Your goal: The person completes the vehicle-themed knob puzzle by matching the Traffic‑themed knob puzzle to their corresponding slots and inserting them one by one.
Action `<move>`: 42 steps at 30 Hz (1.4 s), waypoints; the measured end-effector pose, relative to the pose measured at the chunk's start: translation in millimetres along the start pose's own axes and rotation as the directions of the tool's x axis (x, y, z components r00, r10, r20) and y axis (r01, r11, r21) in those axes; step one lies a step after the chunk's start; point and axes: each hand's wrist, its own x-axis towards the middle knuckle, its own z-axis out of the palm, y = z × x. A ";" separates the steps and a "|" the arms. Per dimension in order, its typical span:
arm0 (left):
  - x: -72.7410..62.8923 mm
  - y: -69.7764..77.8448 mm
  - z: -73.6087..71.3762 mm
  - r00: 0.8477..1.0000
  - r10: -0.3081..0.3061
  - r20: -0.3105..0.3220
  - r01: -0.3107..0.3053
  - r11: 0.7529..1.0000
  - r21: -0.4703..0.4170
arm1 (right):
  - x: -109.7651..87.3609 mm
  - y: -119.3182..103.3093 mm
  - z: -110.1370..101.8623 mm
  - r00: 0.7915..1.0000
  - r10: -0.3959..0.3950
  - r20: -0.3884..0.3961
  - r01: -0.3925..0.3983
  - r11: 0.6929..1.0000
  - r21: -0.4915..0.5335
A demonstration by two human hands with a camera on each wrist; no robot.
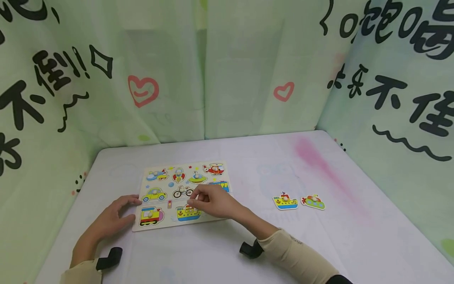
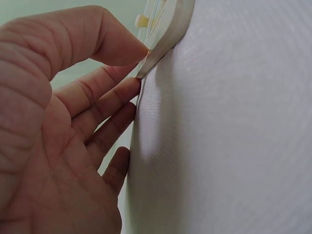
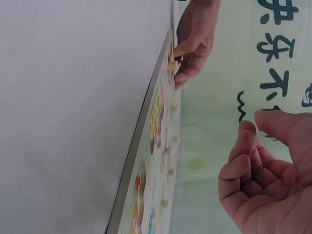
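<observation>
A pale puzzle board (image 1: 166,227) with colourful vehicle pictures lies flat at the left of the table. At its left edge is my left hand (image 1: 111,217), thumb and fingertips touching the side; in the left wrist view the thumb (image 2: 117,44) meets the board's corner. My right hand (image 1: 216,201) hovers over the board beside the bicycle picture (image 1: 182,192) and partly covers the yellow-and-blue ship picture (image 1: 188,214). Its fingers are loosely curled, and the right wrist view shows nothing between thumb and fingertips. Small knobs (image 3: 171,152) stick out from the board's face.
Right of the board, a loose ship piece (image 1: 285,202) and a loose submarine piece (image 1: 313,202) lie side by side on the white table (image 1: 301,244). Printed green curtains (image 1: 227,79) hang behind and along the sides.
</observation>
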 end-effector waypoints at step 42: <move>0.1 0.3 -1.8 0.999 0.033 -0.008 -0.033 0.999 -0.028 | -85.2 59.1 -82.5 0.950 0.225 -0.217 -0.246 0.966 -0.076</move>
